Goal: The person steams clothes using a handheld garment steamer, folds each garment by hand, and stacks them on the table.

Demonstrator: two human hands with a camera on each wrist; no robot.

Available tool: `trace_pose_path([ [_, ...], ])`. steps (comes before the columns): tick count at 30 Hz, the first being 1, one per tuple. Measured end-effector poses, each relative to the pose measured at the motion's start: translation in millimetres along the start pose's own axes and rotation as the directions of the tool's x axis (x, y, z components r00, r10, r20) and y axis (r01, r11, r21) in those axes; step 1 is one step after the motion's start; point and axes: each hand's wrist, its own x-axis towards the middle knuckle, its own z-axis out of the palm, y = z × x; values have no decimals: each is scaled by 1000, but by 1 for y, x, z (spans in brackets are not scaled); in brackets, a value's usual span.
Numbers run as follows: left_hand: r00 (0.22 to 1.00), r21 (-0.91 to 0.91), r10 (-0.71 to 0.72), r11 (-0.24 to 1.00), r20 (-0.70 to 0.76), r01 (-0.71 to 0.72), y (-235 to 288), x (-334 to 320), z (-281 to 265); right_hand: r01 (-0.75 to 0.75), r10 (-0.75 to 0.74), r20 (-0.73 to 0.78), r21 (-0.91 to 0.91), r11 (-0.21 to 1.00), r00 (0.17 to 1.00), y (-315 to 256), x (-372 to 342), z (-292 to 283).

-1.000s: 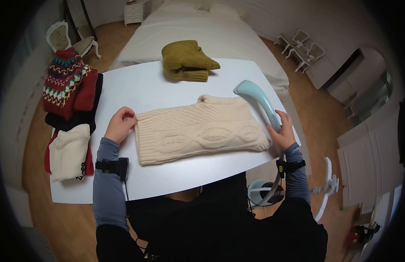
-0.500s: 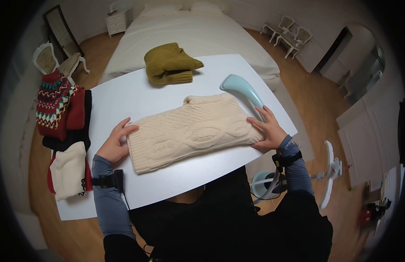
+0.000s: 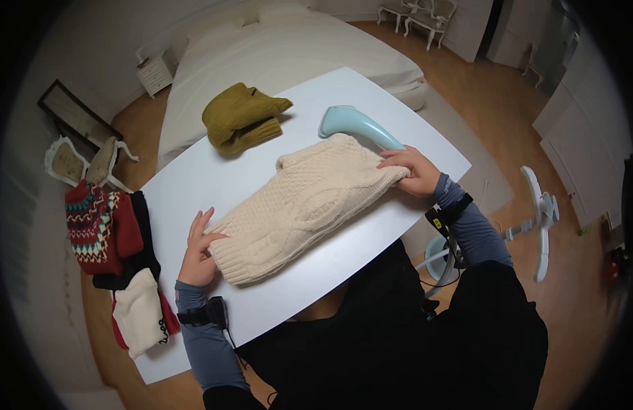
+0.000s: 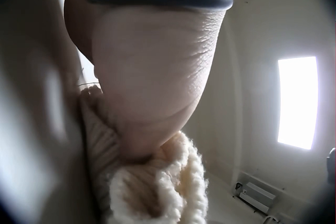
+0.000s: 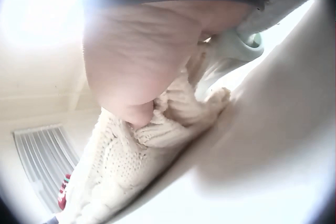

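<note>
A folded cream cable-knit sweater (image 3: 309, 198) lies across the white table in front of me. My left hand (image 3: 199, 256) is at its ribbed left end, one finger over the top edge and other fingers pointing up. In the left wrist view, the base of that hand meets the open folds of the knit (image 4: 157, 187); its fingertips are hidden. At the other end my right hand (image 3: 417, 172) grips the sweater, bunching the corner. The right wrist view shows gathered knit (image 5: 163, 124) under the hand. Just behind that hand is a light blue steamer head (image 3: 357, 126).
A folded olive sweater (image 3: 241, 119) lies at the table's far side. Along the left edge are a patterned red sweater (image 3: 94, 232) and a white folded garment (image 3: 140, 311). A bed (image 3: 296, 55) stands beyond the table (image 3: 173, 198); a white stand (image 3: 535, 225) is on the right.
My right hand has moved from the steamer head to the sweater's right end, which is now bunched up. The left hand stays at the ribbed end. The head view has turned.
</note>
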Motion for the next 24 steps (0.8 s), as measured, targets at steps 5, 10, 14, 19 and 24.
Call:
trace_pose_path([
  [5,989,-147,69,985,-132,-88,5,3,1,-73,71,16,117,990,997,14,-3,0],
  [10,984,-518,-162,838,67,173,1,-4,-7,-85,71,62,262,961,996,6,1,-12],
  [14,983,-849,-99,495,154,183,-30,-15,-18,-121,70,130,447,886,989,13,9,-33],
  [19,963,-916,-174,381,-205,-127,-27,-27,4,-331,220,247,675,659,944,20,16,-35],
  [24,897,-955,-433,216,93,203,2,4,-5,-471,420,215,440,764,882,-21,35,-23],
])
